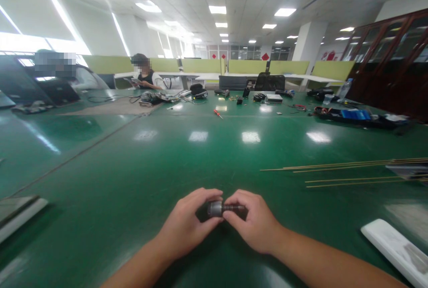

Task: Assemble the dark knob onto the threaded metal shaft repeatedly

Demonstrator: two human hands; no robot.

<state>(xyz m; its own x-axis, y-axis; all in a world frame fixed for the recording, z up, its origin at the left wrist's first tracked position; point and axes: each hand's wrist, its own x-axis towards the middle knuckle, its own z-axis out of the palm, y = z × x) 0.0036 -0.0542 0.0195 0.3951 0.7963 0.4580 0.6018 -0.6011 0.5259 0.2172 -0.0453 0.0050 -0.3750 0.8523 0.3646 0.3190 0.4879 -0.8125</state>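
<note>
Low in the middle of the head view, a small dark metal part (215,209) is held level just above the green table (174,158). It has a wide grey cylinder on the left and a thin, ringed shaft on the right. The wide end sits between the curved fingers and thumb of my left hand (183,223). My right hand (259,223) pinches the shaft between thumb and forefinger, close to where it meets the cylinder. The fingertips of both hands nearly touch.
Thin brass-coloured rods (334,166) lie at right, above a white plastic piece (394,250). A flat pale-edged object (23,216) is at left. A red screwdriver (217,113) lies farther back, before tools and cables. Two people sit at the far left.
</note>
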